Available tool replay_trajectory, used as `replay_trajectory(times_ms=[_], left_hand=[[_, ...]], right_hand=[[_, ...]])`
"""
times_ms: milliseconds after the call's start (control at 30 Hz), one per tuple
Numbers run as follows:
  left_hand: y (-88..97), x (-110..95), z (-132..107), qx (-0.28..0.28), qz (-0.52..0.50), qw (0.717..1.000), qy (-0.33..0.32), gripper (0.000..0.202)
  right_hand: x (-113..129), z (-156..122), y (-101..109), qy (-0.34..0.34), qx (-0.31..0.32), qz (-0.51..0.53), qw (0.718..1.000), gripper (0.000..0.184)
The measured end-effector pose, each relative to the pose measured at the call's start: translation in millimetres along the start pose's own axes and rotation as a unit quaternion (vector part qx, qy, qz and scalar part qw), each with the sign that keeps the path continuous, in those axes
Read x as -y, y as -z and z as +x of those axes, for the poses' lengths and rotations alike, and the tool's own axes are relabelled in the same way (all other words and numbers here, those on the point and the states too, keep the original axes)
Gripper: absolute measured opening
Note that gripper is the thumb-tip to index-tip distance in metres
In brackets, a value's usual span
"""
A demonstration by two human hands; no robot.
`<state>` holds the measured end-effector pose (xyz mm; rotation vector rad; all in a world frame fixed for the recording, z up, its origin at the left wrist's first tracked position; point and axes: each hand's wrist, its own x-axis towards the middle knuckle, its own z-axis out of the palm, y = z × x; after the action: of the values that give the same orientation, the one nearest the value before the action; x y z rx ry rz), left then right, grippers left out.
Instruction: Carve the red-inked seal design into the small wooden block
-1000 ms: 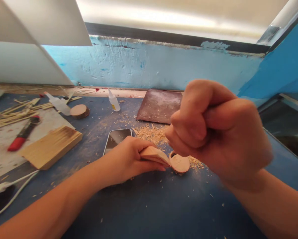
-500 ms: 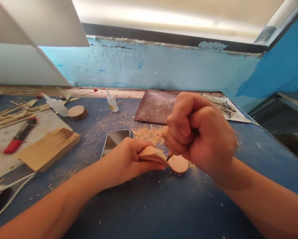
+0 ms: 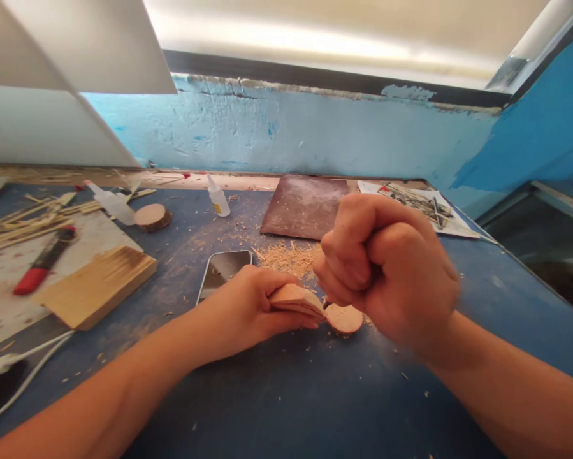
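White glare (image 3: 305, 42) streaks across the top, above a dimmer blue tabletop (image 3: 286, 414).

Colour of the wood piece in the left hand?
Wood piece: pale orange-tan, best seen in the head view.

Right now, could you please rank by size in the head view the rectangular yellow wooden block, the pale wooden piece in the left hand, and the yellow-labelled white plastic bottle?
1. Wooden block
2. Pale piece, partly covered by the left hand
3. White bottle
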<state>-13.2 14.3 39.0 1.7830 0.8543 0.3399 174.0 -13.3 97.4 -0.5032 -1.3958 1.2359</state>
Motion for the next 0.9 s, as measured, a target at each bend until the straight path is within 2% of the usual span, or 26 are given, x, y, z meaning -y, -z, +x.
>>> replay_trajectory(times_ms=[467,767,900], left_hand=[[-0.9,-1.5,0.4,-0.002,0.018,1.000,-0.004,0.024],[-1.9,-5.4,0.1,-0.010,0.035,0.999,-0.001,0.019],[-1.8,-5.1,0.5,-0.013,0.048,0.999,-0.012,0.020]], right_hand=[[2.3,0.4,-1.5,0.005,0.000,0.010,1.000,0.030],[0.6,-4.3,-2.0,0.002,-0.010,-0.044,0.999,0.033],[1.4,-4.0,-0.7,0.009,0.001,-0.023,1.000,0.033]])
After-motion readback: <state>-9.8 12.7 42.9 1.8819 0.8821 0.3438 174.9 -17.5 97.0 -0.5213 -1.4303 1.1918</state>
